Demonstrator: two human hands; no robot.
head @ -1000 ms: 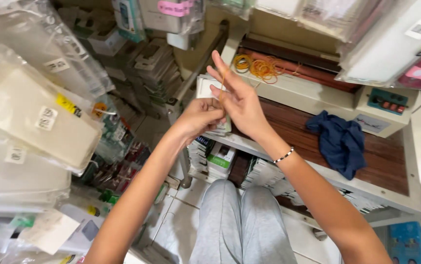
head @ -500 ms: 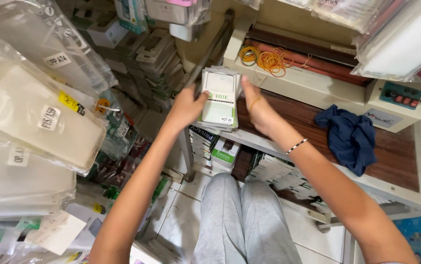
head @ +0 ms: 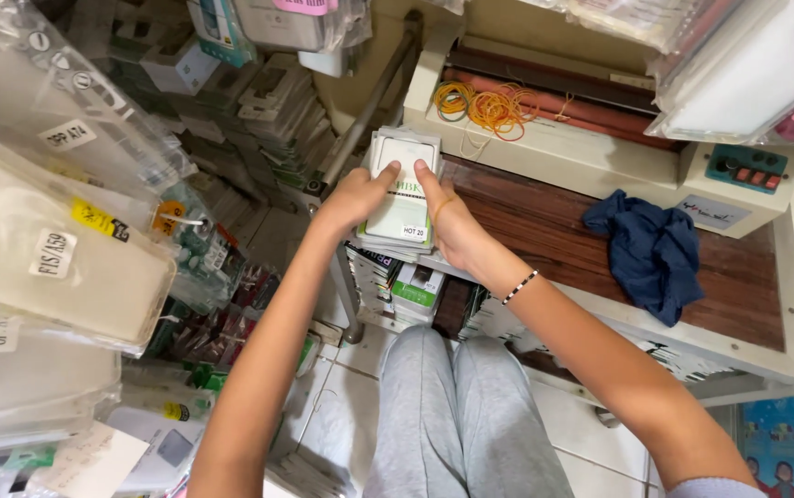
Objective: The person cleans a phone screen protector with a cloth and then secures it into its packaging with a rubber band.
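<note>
Two hands square up a stack of flat packets at the tabletop's near-left edge.
Left hand (head: 352, 198) and right hand (head: 452, 221) pinch the stack of packets (head: 401, 194) from either side, fingers pressed flat on top. It looks light, slick and bendy; best held by its edges. Rubber bands (head: 489, 106) lie beyond, a blue cloth (head: 650, 249) right.

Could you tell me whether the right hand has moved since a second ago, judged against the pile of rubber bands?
Yes. The right hand has dropped from raised, fingers spread below the rubber bands, down onto the stack of flat packets, opposite the left hand.
</note>
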